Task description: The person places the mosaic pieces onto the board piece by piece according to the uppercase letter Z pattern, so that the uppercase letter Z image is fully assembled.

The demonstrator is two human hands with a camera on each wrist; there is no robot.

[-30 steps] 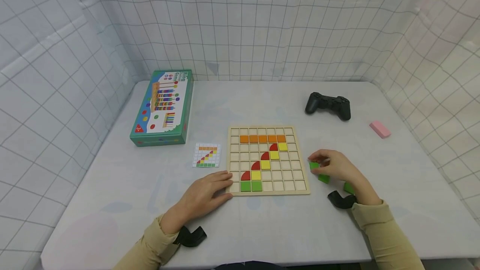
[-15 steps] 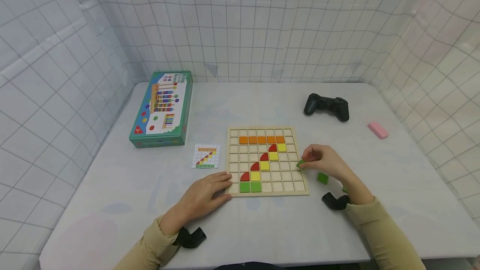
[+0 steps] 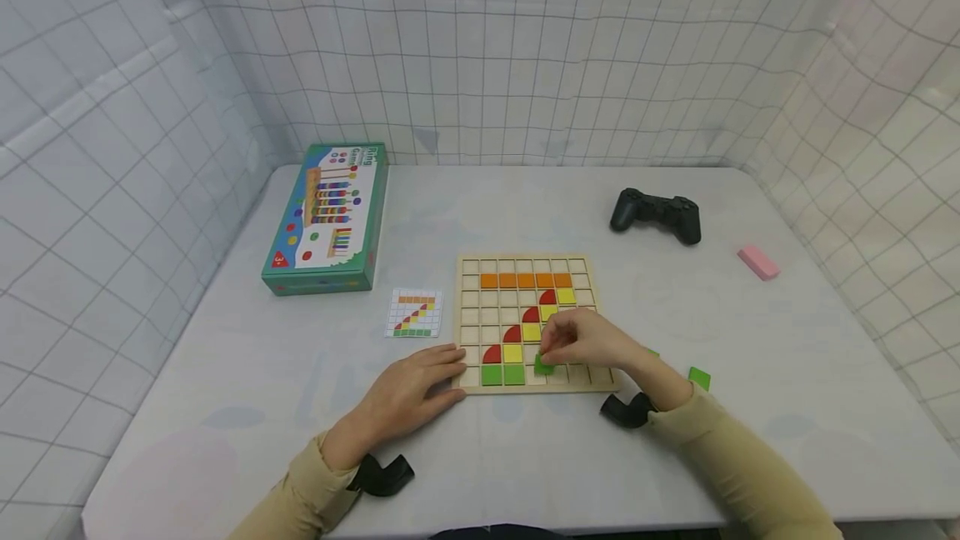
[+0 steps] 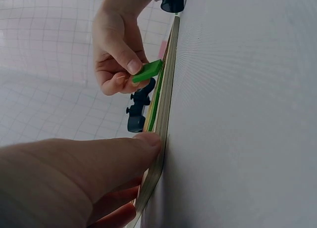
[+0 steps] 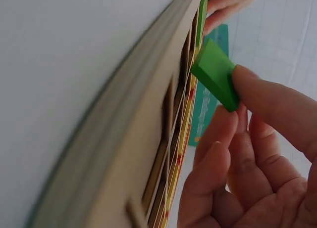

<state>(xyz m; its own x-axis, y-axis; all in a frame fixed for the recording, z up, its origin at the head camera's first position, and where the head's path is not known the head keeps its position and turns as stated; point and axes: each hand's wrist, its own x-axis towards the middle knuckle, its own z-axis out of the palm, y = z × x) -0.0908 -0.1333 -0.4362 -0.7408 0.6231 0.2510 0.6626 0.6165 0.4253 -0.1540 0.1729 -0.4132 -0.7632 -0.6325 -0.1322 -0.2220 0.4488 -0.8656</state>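
Note:
My right hand (image 3: pixel 588 340) pinches a green square tile (image 5: pixel 215 74) between thumb and fingertips, tilted close over the bottom row of the wooden grid board (image 3: pixel 540 389). To the left in that row lie two green tiles (image 3: pixel 492 375). Yellow squares (image 3: pixel 513 353) and red quarter-circle tiles (image 3: pixel 512 335) climb diagonally toward an orange row (image 3: pixel 527 281). My left hand (image 3: pixel 408 390) rests on the table, its extended fingers and thumb touching the board's left edge. Beyond that hand is a small pattern card (image 3: pixel 415 312) printed with a similar coloured figure.
Right of the board lies a loose green tile (image 3: pixel 700 378); another green piece (image 3: pixel 654 352) shows partly behind my right arm. A green game box (image 3: pixel 326 215) stands back left. A black game controller (image 3: pixel 656 213) and a pink block (image 3: pixel 759 262) lie back right.
My right hand has picked up a green tile from the table right of the board and carried it left over the bottom row. The left hand has stayed in place.

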